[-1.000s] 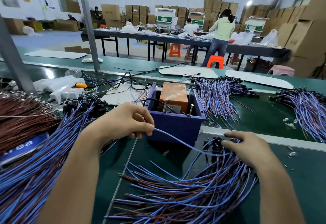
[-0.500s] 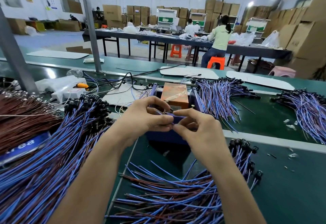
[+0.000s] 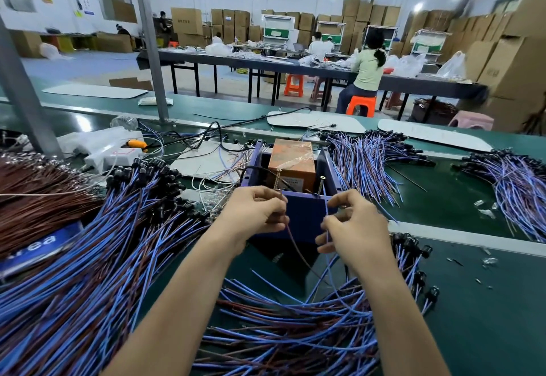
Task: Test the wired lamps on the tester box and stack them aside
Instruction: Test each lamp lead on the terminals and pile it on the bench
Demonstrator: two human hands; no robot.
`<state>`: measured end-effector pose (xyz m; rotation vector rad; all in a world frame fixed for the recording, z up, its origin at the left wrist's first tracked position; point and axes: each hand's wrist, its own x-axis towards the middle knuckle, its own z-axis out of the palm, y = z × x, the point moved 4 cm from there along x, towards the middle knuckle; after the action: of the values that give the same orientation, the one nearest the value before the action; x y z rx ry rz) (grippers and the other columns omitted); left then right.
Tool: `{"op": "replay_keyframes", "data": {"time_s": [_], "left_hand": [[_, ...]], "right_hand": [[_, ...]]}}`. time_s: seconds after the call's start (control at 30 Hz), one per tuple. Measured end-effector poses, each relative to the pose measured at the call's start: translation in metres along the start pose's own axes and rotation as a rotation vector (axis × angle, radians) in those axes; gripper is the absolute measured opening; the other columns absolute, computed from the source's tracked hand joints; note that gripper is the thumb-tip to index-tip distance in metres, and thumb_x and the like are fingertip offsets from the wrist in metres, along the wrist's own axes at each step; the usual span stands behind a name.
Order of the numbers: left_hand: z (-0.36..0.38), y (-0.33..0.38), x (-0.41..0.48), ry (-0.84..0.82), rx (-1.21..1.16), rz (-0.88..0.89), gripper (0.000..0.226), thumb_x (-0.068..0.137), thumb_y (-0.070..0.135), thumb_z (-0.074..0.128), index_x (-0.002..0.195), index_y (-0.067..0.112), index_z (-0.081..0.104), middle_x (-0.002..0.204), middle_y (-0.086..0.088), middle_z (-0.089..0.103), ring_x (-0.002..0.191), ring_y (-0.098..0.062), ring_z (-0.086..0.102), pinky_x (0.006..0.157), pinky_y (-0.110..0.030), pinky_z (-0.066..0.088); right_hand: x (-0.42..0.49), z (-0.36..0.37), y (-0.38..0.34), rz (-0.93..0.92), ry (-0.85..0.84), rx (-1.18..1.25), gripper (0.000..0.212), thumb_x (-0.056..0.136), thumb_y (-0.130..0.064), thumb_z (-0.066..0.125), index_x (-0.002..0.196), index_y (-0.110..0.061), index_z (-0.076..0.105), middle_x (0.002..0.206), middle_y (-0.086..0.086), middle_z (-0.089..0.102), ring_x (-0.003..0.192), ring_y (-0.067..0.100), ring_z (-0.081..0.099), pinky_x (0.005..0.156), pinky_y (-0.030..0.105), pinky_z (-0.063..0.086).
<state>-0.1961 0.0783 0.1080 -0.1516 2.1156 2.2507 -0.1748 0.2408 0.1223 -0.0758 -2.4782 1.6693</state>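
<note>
Pinching a brown wire (image 3: 298,250) in the left hand (image 3: 255,213), blue wire (image 3: 327,236) in the right hand (image 3: 353,227), against the tester box (image 3: 301,213).

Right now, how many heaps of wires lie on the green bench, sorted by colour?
Blue heaps: 4
Brown heap: 1
Total: 5

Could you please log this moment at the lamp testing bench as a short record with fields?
left hand: pinching a brown wire at the tester box's near wall
right hand: pinching a blue wire beside it
tester box: blue, open top, orange block inside
contacts: two upright screws in the box
lamp piles: left, near right, behind the box
</note>
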Motion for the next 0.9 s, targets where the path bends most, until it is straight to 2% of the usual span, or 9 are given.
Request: {"op": "replay_keyframes", "data": {"time_s": [0.13,0.37,0.6,0.9], "left_hand": [[-0.005,-0.009,0.005,0.018,0.096,-0.049,0.015,0.091,0.004,0.058,0.078,0.003,0.066,0.063,-0.005,0.06,0.047,-0.007,0.061,0.048,-0.018,0.053],[-0.011,-0.009,0.008,-0.029,0.145,-0.073,0.018,0.092,0.007,0.059,0.079,0.001,0.068,0.059,-0.004,0.062,0.05,-0.011,0.063,0.048,-0.017,0.05],[-0.011,-0.012,0.008,-0.086,0.213,-0.061,0.013,0.088,0.006,0.063,0.076,0.005,0.068,0.056,-0.001,0.064,0.052,-0.011,0.063,0.051,-0.019,0.051],[-0.012,-0.013,0.01,-0.07,0.201,-0.048,0.014,0.088,0.004,0.061,0.074,0.005,0.066,0.053,0.0,0.062,0.048,-0.009,0.061,0.048,-0.017,0.049]], "right_hand": [[0.003,0.002,0.009,0.043,-0.02,-0.074,0.025,0.086,0.011,0.05,0.099,-0.01,0.056,0.072,0.011,0.061,0.042,0.015,0.064,0.038,0.02,0.048],[0.005,0.007,0.013,0.042,-0.037,-0.108,0.028,0.087,0.009,0.049,0.103,-0.012,0.056,0.076,0.011,0.063,0.044,0.015,0.065,0.041,0.021,0.051],[0.006,0.007,0.015,0.037,-0.033,-0.111,0.027,0.088,0.01,0.051,0.103,-0.012,0.057,0.077,0.011,0.063,0.044,0.014,0.065,0.042,0.022,0.052],[0.009,0.008,0.019,0.033,-0.036,-0.1,0.028,0.087,0.011,0.049,0.1,-0.012,0.058,0.075,0.012,0.06,0.042,0.016,0.064,0.041,0.025,0.053]]}}
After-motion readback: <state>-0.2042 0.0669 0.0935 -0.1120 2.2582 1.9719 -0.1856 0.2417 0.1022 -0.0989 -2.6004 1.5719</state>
